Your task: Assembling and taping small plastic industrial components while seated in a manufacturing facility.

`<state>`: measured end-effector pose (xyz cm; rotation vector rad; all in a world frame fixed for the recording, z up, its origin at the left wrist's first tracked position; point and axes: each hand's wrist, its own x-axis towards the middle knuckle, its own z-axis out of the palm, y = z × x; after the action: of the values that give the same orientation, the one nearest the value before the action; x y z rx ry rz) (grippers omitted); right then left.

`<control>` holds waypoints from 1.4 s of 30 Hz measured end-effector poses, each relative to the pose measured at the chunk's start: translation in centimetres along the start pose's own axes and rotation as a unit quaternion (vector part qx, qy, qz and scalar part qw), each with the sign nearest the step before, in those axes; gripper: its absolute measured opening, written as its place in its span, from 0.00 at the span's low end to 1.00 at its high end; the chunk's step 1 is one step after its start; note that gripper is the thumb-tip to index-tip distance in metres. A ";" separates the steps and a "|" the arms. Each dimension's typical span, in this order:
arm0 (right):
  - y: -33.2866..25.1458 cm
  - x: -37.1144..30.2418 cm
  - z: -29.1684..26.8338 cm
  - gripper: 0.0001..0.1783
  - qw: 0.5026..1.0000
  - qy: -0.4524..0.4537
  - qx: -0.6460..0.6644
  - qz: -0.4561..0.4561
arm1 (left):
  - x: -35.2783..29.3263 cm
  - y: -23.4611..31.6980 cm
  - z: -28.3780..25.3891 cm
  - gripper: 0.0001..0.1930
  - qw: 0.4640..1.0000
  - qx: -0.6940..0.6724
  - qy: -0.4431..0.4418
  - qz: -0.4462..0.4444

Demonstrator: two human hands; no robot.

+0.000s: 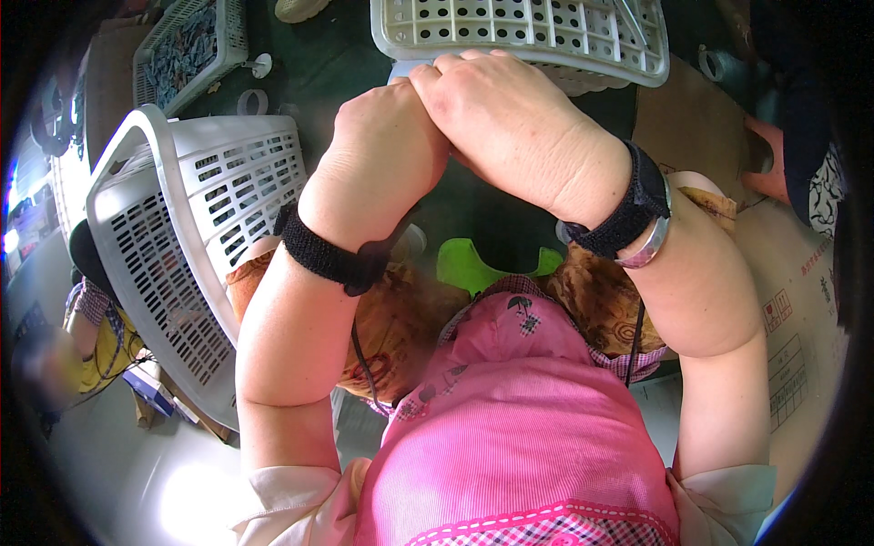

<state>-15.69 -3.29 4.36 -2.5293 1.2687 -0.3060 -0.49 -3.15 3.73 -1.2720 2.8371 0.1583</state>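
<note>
My left hand [387,123] and my right hand [482,91] meet in front of me, knuckles up, with the right overlapping the left. Both look closed, with bent knuckles and the fingertips turned away underneath. Whatever they hold, if anything, is hidden behind them. Just beyond the hands is a white plastic basket [528,56] with round holes. A pale edge shows between it and my knuckles. Black bands circle both forearms near the wrists, and a bracelet sits beside the right one.
A tall white slotted basket [241,196] stands at my left. Farther off, another basket [187,55] holds many small bluish pieces. Flattened cardboard [801,273] lies at my right, near another person's arm [769,159]. A bright green curved piece [473,266] shows between my knees.
</note>
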 end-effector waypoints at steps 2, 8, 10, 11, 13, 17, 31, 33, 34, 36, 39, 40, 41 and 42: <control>0.1 -0.1 0.1 0.12 1.000 0.002 0.003 0.000 | 0.1 0.1 0.1 0.03 1.000 -0.005 -0.008 -0.009; 0.0 0.0 0.2 0.12 1.000 -0.003 0.009 0.005 | 0.1 -0.1 0.2 0.04 1.000 -0.008 -0.004 -0.012; 0.0 0.0 0.2 0.12 1.000 -0.004 0.008 0.006 | 0.1 0.0 0.2 0.04 1.000 -0.008 -0.004 -0.013; 0.0 0.0 0.2 0.12 1.000 -0.004 0.008 0.006 | 0.1 0.0 0.1 0.04 1.000 -0.009 -0.004 -0.013; 0.1 0.0 0.3 0.12 1.000 -0.004 0.006 0.005 | 0.1 0.0 0.1 0.04 1.000 -0.006 -0.004 -0.007; 0.1 0.0 0.3 0.12 1.000 -0.001 0.005 0.002 | 0.1 0.1 0.0 0.04 1.000 -0.006 -0.004 -0.007; 0.2 -0.1 0.2 0.11 1.000 0.001 0.002 -0.002 | 0.4 0.3 -0.5 0.04 0.999 -0.032 -0.033 -0.025; 0.1 -0.1 0.1 0.12 1.000 -0.003 0.000 -0.002 | 0.5 0.4 -0.8 0.05 0.994 -0.066 -0.066 -0.056; 0.1 -0.1 0.1 0.12 1.000 -0.007 -0.003 -0.002 | 0.5 0.4 -0.8 0.05 0.994 -0.073 -0.067 -0.057; 0.1 -0.1 0.1 0.12 1.000 -0.007 -0.001 -0.002 | 0.5 0.3 -0.8 0.05 0.993 -0.079 -0.068 -0.057; 0.2 -0.1 0.2 0.12 1.000 -0.006 0.002 -0.002 | 0.4 0.2 -0.6 0.05 0.993 -0.081 -0.067 -0.056; 0.2 -0.1 0.2 0.12 1.000 -0.005 0.002 -0.003 | 0.3 0.0 -0.2 0.04 0.998 -0.053 -0.035 -0.025; 0.2 -0.1 0.2 0.12 1.000 -0.005 0.002 -0.003 | 0.1 -0.1 0.0 0.03 1.000 -0.025 -0.002 0.007; 0.2 -0.1 0.2 0.12 1.000 -0.004 0.006 -0.004 | 0.1 -0.1 0.1 0.03 1.000 -0.025 -0.003 0.007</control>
<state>-15.82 -3.26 4.12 -2.5234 1.2512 -0.3039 -0.46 -3.27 3.60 -1.2586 2.8558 0.2344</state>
